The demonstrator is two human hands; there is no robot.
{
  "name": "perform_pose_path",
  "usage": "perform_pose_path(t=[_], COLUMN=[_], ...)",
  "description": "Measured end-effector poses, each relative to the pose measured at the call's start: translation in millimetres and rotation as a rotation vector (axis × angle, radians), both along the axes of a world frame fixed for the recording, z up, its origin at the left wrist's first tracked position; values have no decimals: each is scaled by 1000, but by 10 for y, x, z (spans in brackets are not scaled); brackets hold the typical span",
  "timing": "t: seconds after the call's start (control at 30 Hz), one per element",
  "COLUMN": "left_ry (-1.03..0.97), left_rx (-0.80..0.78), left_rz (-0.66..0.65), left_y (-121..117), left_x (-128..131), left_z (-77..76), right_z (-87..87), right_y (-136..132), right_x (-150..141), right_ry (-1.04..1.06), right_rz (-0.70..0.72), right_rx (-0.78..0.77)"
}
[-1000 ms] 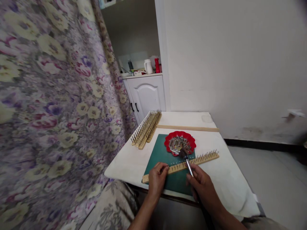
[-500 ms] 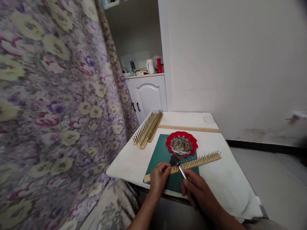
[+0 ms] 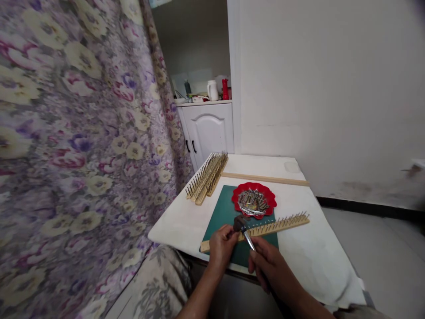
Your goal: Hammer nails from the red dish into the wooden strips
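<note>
A wooden strip (image 3: 272,227) studded with upright nails lies across a green cutting mat (image 3: 222,212). My left hand (image 3: 221,247) is pinched at the strip's near end, seemingly on a nail too small to make out. My right hand (image 3: 269,261) grips the metal handle of a small hammer (image 3: 242,226), whose head sits just above the strip next to my left fingertips. A red scalloped dish (image 3: 254,200) full of loose nails rests on the mat behind the strip.
The white table (image 3: 181,226) ends close to my body. Several finished nail strips (image 3: 207,177) lie at its back left, a bare wooden slat (image 3: 265,178) at the back. A flowered curtain (image 3: 76,146) hangs at the left, a white cabinet (image 3: 209,130) behind.
The hammer head has swung left and down, from beside the red dish to the strip's near end by my left fingers. My right hand shifted left with it.
</note>
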State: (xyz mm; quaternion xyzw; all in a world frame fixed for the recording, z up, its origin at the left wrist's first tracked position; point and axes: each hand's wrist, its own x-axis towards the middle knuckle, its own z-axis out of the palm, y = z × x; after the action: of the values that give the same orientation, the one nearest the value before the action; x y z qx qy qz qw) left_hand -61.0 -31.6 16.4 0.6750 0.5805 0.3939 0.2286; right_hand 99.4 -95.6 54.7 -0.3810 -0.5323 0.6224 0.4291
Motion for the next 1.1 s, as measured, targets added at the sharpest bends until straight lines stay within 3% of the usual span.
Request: perform_pose_path(t=[0.47,0.73,1.1], left_ry=[-21,-33,-76], left_rx=[10,11,-14], left_rz=[14,-13,-10], left_y=[11,-24,0], left_x=[-3,-6,-7], left_z=[-64,-17,40], right_z=[-1,108,46], right_y=[-21,0,-6], right_x=[-9,58,73], right_ry=[-54,12,35], right_rz=[14,-36,-21], right_rx=[30,12,10])
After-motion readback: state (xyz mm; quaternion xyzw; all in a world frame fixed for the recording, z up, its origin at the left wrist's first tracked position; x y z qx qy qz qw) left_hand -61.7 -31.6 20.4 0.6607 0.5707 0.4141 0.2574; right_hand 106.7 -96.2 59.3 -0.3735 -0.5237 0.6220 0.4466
